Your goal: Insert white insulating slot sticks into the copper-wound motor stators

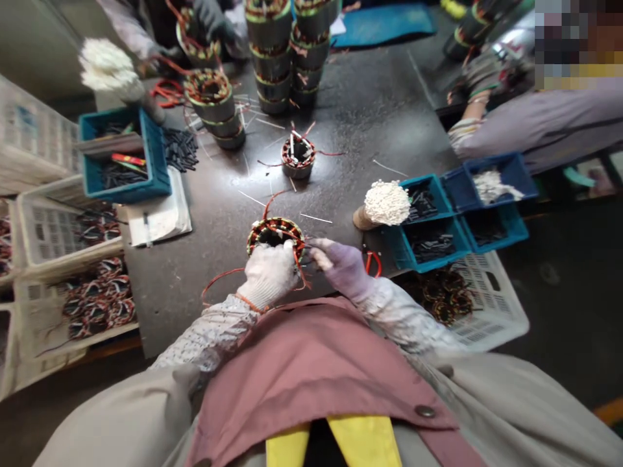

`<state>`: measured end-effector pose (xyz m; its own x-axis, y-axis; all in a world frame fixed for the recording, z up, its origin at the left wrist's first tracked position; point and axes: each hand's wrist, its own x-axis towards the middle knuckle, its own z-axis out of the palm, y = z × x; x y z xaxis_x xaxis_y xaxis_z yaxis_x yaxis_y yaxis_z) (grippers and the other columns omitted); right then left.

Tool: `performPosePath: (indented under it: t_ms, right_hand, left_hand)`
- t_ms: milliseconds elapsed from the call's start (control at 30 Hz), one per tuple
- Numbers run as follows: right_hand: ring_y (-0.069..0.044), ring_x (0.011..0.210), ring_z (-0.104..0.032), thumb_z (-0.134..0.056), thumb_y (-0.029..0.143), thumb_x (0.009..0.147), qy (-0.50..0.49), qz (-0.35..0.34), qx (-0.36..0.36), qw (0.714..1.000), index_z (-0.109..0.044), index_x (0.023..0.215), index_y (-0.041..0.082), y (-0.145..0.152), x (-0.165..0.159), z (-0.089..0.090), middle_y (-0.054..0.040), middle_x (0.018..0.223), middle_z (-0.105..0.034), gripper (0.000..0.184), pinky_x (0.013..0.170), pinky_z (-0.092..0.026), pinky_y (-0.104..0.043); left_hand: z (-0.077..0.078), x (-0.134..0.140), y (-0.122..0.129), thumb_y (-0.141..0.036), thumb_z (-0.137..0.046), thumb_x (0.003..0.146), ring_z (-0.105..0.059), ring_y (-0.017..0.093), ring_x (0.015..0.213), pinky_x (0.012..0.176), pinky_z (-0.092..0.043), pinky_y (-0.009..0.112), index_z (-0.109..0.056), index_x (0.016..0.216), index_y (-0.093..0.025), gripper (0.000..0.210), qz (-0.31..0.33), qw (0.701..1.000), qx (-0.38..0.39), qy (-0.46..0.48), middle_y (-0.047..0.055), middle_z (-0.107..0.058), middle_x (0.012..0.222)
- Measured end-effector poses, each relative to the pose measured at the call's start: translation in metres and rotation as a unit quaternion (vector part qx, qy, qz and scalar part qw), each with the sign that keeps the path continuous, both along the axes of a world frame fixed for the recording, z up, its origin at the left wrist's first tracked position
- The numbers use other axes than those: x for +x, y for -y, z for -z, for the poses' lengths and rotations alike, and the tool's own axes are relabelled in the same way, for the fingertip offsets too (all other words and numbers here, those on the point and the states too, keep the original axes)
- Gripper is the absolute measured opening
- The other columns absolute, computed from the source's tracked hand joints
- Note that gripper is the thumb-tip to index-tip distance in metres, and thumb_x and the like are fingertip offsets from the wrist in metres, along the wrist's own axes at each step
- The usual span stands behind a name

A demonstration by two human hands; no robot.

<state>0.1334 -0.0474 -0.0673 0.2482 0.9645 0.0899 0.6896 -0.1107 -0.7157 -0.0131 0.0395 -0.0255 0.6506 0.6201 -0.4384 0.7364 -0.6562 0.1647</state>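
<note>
A motor stator [253,235] with copper windings stands on the table in front of me, red wire leads sticking out of it. My left hand [270,272], in a white knitted glove, is closed on its near rim and covers part of the ring. My right hand [348,267], in a purple-tinted glove, pinches the end of a lead at the stator's right side; the small dark piece at its fingertips is too small to make out. Red-handled snips [374,263] lie beside the right hand. Farther back sits a second stator [298,163] with white sleeves inside.
Blue bins [433,250] of black tubes and a bundle of white sleeves [388,203] stand to the right. At left are a blue crate [158,155], a notepad [163,211] and baskets of stators [100,298]. Stacked stators [272,65] and co-workers' gloved hands [214,19] are at the back.
</note>
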Motion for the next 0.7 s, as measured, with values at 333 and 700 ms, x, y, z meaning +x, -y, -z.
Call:
performPosePath:
  t_ms: [333, 700]
  right_hand:
    - [-0.017, 0.098, -0.071, -0.056, 0.025, 0.094, -0.08, 0.127, -0.128, 0.98, -0.069, 0.12, 0.02, 0.047, 0.1, 0.011, -0.0045, 0.111, -0.075, 0.03, 0.091, -0.054, -0.029]
    - [-0.029, 0.087, -0.068, -0.075, 0.021, 0.076, 0.072, 0.254, -0.452, 0.852, -0.071, 0.071, 0.015, 0.086, 0.249, 0.076, -0.0166, 0.085, -0.074, 0.009, 0.082, -0.051, -0.042]
  left_hand:
    - [-0.009, -0.003, -0.01, -0.053, -0.042, 0.086, -0.069, 0.034, 0.081, 0.064, -0.049, 0.038, -0.069, 0.105, -0.019, 0.047, -0.044, 0.99, 0.053, -0.12, 0.017, -0.072, 0.09]
    - [-0.007, -0.008, -0.005, -0.054, -0.046, 0.078, -0.064, 0.03, 0.074, 0.063, -0.046, 0.037, -0.063, 0.082, -0.021, 0.037, -0.045, 0.984, 0.127, -0.115, 0.007, -0.068, 0.075]
